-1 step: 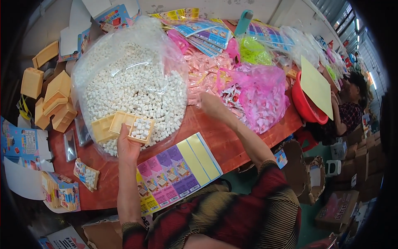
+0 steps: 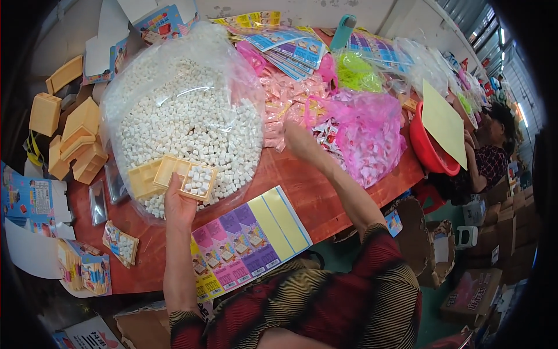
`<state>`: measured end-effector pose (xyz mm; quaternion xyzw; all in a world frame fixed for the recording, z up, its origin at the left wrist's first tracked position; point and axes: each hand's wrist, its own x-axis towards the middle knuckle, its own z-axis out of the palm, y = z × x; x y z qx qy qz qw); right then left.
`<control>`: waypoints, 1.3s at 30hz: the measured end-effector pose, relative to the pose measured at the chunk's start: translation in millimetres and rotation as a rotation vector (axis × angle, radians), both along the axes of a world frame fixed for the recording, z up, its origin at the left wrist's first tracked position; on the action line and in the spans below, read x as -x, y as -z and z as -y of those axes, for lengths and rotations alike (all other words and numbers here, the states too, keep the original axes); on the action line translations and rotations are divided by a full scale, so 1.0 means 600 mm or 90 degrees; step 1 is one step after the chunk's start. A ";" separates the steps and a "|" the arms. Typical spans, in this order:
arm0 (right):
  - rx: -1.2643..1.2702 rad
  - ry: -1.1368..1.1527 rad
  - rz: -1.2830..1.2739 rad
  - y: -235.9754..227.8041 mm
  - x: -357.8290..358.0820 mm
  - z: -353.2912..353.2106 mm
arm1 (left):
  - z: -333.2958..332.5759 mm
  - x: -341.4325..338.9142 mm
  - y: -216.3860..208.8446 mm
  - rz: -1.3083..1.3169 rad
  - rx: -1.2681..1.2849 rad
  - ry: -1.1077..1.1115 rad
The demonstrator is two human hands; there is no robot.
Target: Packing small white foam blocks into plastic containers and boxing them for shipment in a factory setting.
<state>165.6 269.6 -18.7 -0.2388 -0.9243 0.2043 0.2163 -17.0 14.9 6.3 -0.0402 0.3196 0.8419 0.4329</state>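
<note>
My left hand (image 2: 180,206) grips a pale yellow compartment tray (image 2: 166,168), thumb over its near edge. White cubes (image 2: 199,180) fill its right-hand section; the left part shows bare. Another yellow tray (image 2: 141,181) lies partly under it, on a large clear bag (image 2: 189,93) full of small white cubes (image 2: 174,125). Over at the near edge of a heap of pink wrapped packets (image 2: 278,87), my right hand (image 2: 299,142) has its fingers curled together. Whatever they hold, if anything, is hidden. Beside that hand is a pink plastic bag (image 2: 372,125) of small wrapped pieces.
A printed sticker sheet (image 2: 250,244) lies at the table's front edge. Yellow trays (image 2: 78,125) are stacked at left, near a filled packet (image 2: 121,243). A red basin (image 2: 427,145) with a yellow sheet (image 2: 443,119) stands right; a co-worker (image 2: 491,145) sits beyond.
My right hand has shifted slightly to the right and up at the edge of the pink packets. My left hand and its tray look unchanged.
</note>
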 end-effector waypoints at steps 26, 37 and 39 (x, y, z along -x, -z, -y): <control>-0.101 0.001 0.224 -0.051 0.023 -0.075 | 0.007 -0.007 -0.002 0.010 0.003 0.042; 0.109 -0.051 -0.103 -0.100 0.086 0.018 | -0.021 -0.022 0.042 -0.125 -0.020 0.114; 0.197 -0.214 -0.097 -0.107 0.113 0.065 | -0.028 -0.039 0.025 -0.101 -0.022 0.119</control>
